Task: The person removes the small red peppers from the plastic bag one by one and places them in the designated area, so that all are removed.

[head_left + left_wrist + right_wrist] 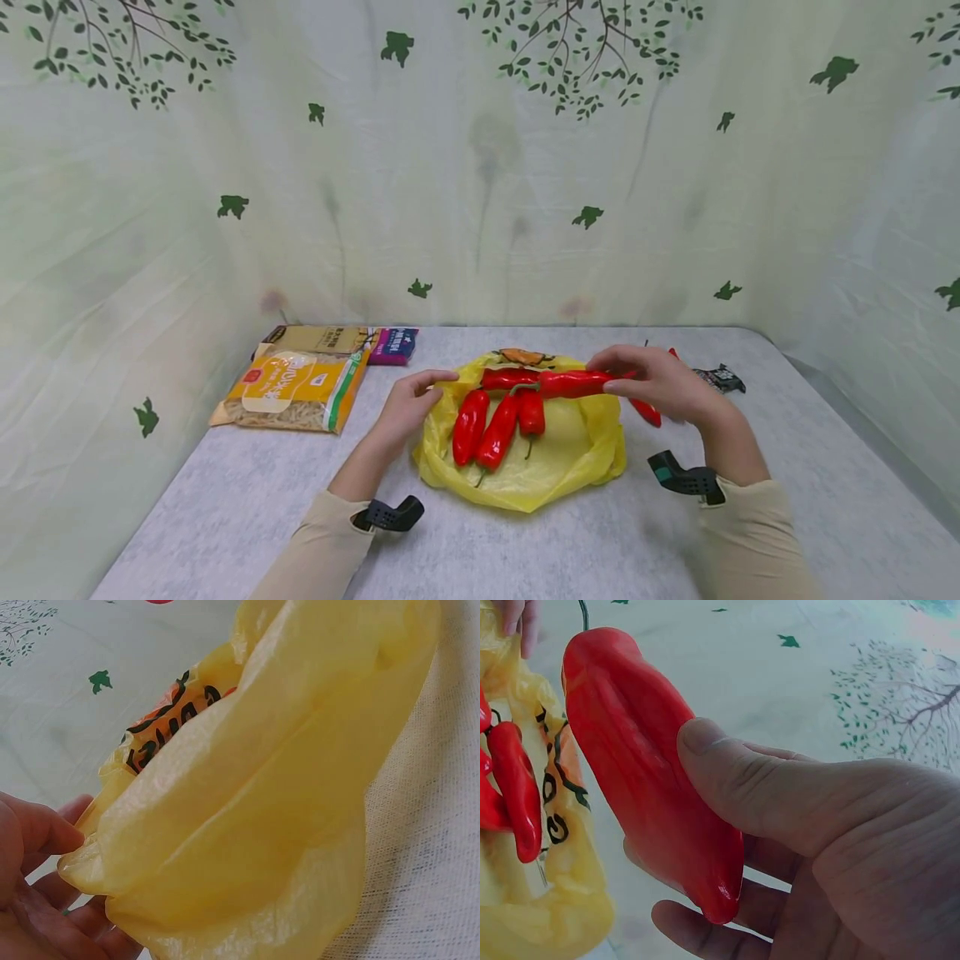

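A yellow plastic bag (pixel 528 496) lies spread open on the table, with several red peppers (pixel 470 427) inside it. At its left rim, my left hand (pixel 408 404) pinches the plastic between thumb and fingers; the left wrist view shows the bag's folded edge (pixel 82 870) there. My right hand (pixel 663 383) holds another red pepper (pixel 573 383) over the far right part of the bag. In the right wrist view the thumb lies along this pepper (pixel 630 742), fingers behind it, its green stem pointing away from the hand.
Beyond the right hand, a red pepper (pixel 645 412) lies partly hidden near a black packet (pixel 723 378). At the back left are an orange-and-yellow food bag (pixel 288 387), a tan packet (pixel 315 337) and a purple packet (pixel 393 346). A leaf-printed curtain (pixel 480 208) stands behind the table.
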